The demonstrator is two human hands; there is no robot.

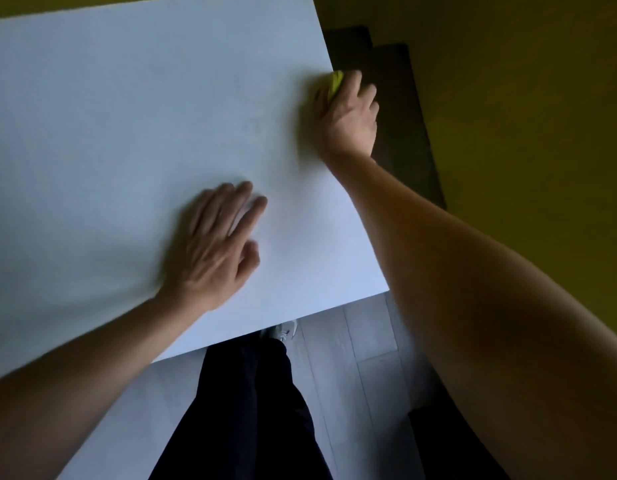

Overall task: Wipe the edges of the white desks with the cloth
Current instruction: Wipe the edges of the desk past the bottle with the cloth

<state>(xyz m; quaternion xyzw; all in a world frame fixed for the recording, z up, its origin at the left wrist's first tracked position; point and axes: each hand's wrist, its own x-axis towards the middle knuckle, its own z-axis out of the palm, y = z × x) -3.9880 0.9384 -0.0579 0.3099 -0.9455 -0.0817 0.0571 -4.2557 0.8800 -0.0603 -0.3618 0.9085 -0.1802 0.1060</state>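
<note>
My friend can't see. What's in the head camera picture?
A right hand grips a yellow cloth against the right edge of a white desk. The left hand rests flat on the desktop, fingers spread. Below, dark trousers and a grey floor show.

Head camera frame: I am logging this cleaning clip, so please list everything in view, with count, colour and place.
white desk: one, white, fills the upper left and middle of the view
cloth: one, yellow, bunched at the desk's right edge under the right hand
dark furniture: one, dark brown, beyond the desk's right edge; too dim to identify
wall: one, yellow, on the right
floor: one, grey planks, below the desk's near edge
shoe: one, light-coloured, on the floor by the desk's near edge
trousers: one pair, black, bottom centre
left hand: one, fingers straight, flat on the desk top
right hand: one, its grip holds the cloth against the desk's right edge
</note>
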